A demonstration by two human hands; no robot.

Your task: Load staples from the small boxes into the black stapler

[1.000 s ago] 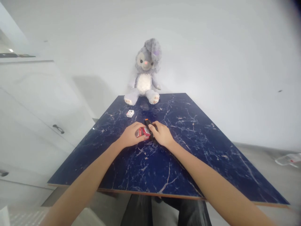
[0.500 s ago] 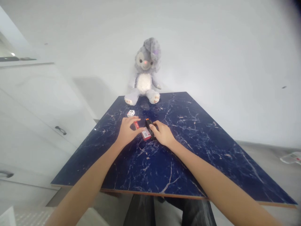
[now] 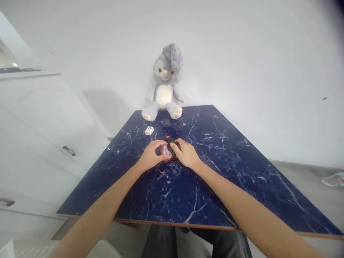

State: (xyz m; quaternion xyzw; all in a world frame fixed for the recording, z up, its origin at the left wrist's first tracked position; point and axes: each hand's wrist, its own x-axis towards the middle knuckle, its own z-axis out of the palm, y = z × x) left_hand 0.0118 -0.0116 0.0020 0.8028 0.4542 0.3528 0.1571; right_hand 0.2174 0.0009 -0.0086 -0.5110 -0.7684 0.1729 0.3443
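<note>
A small red-and-white box [image 3: 166,152] lies on the table in front of me. The thumb and fingers of my left hand [image 3: 152,154] close around it from the left. Pressed against its right side is a slim black object with an orange end [image 3: 170,144], its exact kind unclear. My right hand [image 3: 186,153] grips this black object, thumb on top and fingers curled at the far side. Part of the box and the lower part of the black object are covered by my fingers.
A small white box [image 3: 149,130] stands beyond my left hand. At the far edge of the dark blue marbled table [image 3: 223,172], a grey plush rabbit [image 3: 164,94] sits against the wall. White cabinets [image 3: 34,143] flank the table on the left.
My left hand has moved right and slightly nearer to me, closing on the red-and-white box. The red strip that stuck out at its far left no longer shows. My right hand has barely moved.
</note>
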